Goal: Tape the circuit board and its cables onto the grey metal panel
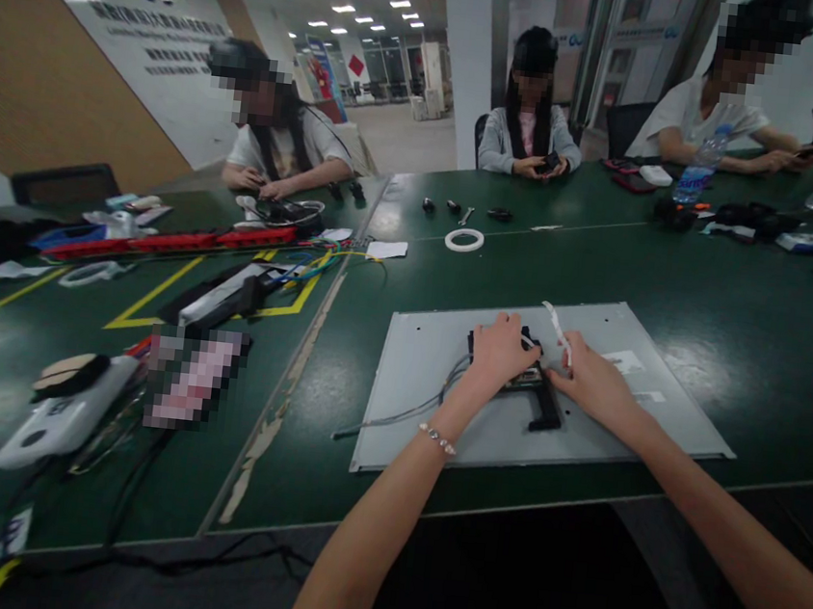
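A black plastic frame [547,406] with a cable lies on a light grey metal panel [414,373] in front of me. My left hand [499,353] is closed over the frame's upper part, and its fingers hide much of it. A grey cable [402,408] runs from beside the frame toward the panel's left edge. My right hand [594,382], just right of the frame, pinches a thin white strip [557,322] between thumb and fingers. The strip sticks up and away from me; whether it is tape or a tie I cannot tell.
A roll of white tape [463,241] and a small wrench [466,216] lie beyond the panel. To the left are a white device [65,414], red power strips [181,242] and loose cables. A bottle [703,166] stands far right. Several people sit around the green table [320,431].
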Demonstrator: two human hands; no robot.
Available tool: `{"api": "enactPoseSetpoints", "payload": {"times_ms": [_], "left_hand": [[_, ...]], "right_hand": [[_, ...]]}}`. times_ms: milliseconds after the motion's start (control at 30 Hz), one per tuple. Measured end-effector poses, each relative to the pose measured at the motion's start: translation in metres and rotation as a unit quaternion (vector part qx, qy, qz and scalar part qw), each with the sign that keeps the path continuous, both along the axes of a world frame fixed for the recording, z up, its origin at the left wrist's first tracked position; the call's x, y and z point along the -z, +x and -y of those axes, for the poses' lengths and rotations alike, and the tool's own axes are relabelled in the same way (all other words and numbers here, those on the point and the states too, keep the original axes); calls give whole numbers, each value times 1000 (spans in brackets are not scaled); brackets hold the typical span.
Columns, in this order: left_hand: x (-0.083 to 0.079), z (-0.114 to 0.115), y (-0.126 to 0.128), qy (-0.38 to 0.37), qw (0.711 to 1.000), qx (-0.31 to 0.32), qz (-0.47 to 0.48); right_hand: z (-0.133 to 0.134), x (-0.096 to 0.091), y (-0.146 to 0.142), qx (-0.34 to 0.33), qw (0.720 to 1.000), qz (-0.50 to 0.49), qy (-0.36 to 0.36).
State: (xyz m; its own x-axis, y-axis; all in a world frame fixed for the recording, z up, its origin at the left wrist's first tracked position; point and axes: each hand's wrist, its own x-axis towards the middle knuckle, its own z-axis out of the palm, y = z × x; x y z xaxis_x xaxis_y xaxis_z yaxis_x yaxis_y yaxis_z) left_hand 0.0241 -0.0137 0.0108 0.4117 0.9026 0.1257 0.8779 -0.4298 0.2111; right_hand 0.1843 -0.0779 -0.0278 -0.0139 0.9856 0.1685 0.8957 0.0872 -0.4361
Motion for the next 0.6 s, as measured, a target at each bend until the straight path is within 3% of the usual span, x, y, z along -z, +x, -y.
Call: {"api": "enactPoseSetpoints", "payload": {"times_ms": [233,367,600], "left_hand": [[-6,6,17,-52,998,-37,-6],[-7,7,20,-67,997,-45,-4],[-10,7,16,-76,995,-59,2]], "right_hand": [[0,3,7,18,981,-189,48],[0,2,7,2,962,-273,24],[5,-5,4,1,967,-253,-26]]}}
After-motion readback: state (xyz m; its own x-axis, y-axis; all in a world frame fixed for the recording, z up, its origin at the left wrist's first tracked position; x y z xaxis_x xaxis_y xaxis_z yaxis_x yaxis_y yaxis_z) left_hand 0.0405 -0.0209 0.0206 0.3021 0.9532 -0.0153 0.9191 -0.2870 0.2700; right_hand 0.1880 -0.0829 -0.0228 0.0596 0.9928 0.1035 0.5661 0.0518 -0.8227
